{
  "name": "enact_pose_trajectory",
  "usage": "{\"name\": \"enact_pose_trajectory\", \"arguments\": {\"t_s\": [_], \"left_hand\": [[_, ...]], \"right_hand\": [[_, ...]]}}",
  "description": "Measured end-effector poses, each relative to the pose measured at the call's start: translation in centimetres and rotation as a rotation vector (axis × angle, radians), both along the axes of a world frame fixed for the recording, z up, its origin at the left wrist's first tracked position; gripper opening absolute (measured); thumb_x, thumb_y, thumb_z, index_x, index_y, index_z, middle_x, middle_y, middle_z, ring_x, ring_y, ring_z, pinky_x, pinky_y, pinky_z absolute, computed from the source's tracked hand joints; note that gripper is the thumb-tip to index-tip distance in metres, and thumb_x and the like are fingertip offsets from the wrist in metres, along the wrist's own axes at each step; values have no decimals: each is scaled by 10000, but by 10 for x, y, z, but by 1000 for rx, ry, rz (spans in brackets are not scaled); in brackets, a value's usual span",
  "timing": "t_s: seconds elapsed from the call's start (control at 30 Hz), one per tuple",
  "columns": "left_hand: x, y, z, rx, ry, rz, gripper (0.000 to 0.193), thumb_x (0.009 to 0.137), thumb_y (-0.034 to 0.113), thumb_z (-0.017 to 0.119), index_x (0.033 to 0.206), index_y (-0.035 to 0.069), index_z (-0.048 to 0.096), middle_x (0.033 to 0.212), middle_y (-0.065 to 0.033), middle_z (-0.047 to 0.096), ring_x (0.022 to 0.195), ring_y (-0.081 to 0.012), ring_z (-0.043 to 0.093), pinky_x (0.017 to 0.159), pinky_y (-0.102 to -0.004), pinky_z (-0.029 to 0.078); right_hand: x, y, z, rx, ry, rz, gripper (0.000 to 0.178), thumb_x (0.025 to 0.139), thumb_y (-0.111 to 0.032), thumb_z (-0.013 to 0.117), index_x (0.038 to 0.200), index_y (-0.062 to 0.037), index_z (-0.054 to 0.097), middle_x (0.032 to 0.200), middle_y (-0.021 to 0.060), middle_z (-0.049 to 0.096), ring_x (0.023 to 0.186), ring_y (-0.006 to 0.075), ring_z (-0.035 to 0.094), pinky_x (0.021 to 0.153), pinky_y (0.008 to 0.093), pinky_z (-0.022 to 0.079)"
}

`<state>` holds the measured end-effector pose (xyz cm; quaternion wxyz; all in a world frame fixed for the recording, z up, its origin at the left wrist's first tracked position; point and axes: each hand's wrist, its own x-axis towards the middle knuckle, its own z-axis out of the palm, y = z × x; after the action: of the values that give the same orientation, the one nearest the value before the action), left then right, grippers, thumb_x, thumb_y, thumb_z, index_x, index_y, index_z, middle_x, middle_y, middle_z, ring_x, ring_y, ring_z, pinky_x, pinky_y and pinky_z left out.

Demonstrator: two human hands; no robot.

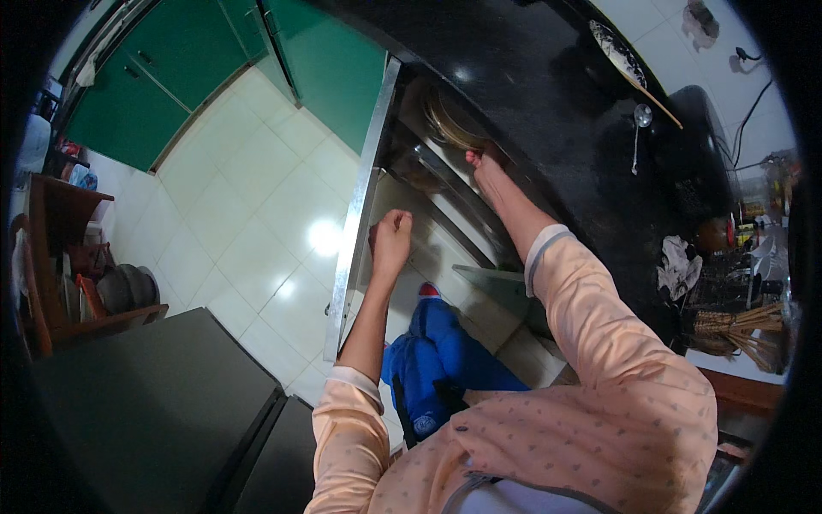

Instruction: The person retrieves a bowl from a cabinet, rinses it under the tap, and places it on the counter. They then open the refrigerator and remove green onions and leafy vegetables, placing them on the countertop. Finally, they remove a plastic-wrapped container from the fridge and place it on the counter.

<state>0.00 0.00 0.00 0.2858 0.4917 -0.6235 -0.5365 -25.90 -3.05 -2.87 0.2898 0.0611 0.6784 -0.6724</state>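
Note:
My right hand (485, 165) reaches into an open drawer under the black counter. Its curled fingers are at the rim of a round, shiny metal plate (452, 128), one of what looks like a stack; the counter's edge hides part of it. My left hand (391, 243) is closed in a loose fist, with nothing visible in it. It is just inside the drawer's front panel (355, 206), whose metal top edge shows as a long pale strip. Metal rails and a divider (454, 201) cross the drawer between my two hands.
On the black counter (548, 94) lie a spoon (640, 128), a pan (615, 56) with a wooden stick across it, and a crumpled cloth (679, 266). Green cabinets (154, 77) stand across the tiled floor. A dark grey appliance (154, 411) is at the lower left, by a wooden shelf (86, 321).

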Motion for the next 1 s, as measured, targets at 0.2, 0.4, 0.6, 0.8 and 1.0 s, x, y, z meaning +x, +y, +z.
{"name": "enact_pose_trajectory", "arguments": {"t_s": [0.2,0.4,0.6,0.8,1.0], "left_hand": [[-33,-5,46,-82,-5,62,383,862,334,494,759,-19,603,611,-106,581,552,-184,549,555,-322,423],[-56,-9,48,-18,-310,15,430,807,389,528,814,-30,628,774,-240,608,776,-399,590,702,-449,458],[-46,-2,33,-26,-381,20,300,727,247,571,767,-43,634,749,-255,593,741,-408,587,689,-451,460],[-42,6,41,-48,-240,99,251,693,198,587,777,-31,642,667,-225,600,629,-319,614,624,-384,460],[-59,-3,48,22,-126,189,219,716,144,558,752,-63,622,671,-254,583,621,-352,607,602,-403,452]], "right_hand": [[53,63,24,-24,-29,36,141,843,-52,411,934,-19,514,661,117,581,439,168,528,335,264,425],[100,114,42,44,-63,109,187,865,-80,451,1047,-47,428,614,104,562,400,165,519,337,258,433],[108,140,39,81,-54,157,162,825,-49,466,979,-26,419,615,108,553,375,176,517,297,282,412],[106,165,40,44,-62,207,286,767,7,445,1051,-23,430,652,120,567,367,177,510,278,275,406],[102,186,35,95,-122,229,274,729,-5,456,1002,-34,449,638,120,560,393,173,510,325,267,421]]}}
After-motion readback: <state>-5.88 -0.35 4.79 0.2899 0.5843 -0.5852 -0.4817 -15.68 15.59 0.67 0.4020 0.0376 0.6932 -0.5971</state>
